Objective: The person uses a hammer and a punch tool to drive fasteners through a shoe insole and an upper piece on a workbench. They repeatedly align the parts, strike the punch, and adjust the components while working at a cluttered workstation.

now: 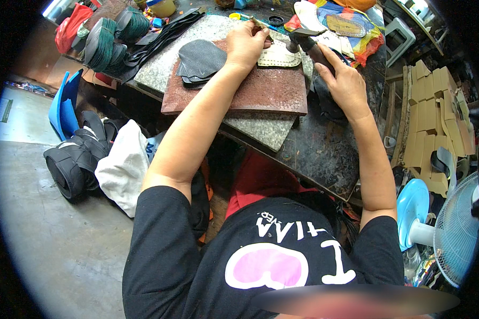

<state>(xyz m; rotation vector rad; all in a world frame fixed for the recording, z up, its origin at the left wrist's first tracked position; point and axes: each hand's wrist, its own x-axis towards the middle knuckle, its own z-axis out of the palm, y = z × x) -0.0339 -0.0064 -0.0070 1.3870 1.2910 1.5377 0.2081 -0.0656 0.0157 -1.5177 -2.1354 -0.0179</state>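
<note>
My right hand (345, 82) is closed round the dark handle of a hammer (306, 41), its head just over the right end of a cream sole-shaped piece (279, 58) with small holes along its edge. My left hand (246, 47) pinches a small brownish, shiny thing (261, 25) beside that piece; I cannot make out its kind. Under my left wrist and to its left lies a stack of black textured sole-shaped pieces (201, 59). All of these are over a reddish-brown board (234, 97), which rests on a grey speckled stone slab (271, 132).
Green cord spools (102, 47) and black strips (165, 40) lie at the far left. Colourful mesh cloth (367, 40) and pale cut pieces are at the far right. On the floor sit black rolls (72, 165) and a white bag (123, 165); a fan (457, 228) stands right.
</note>
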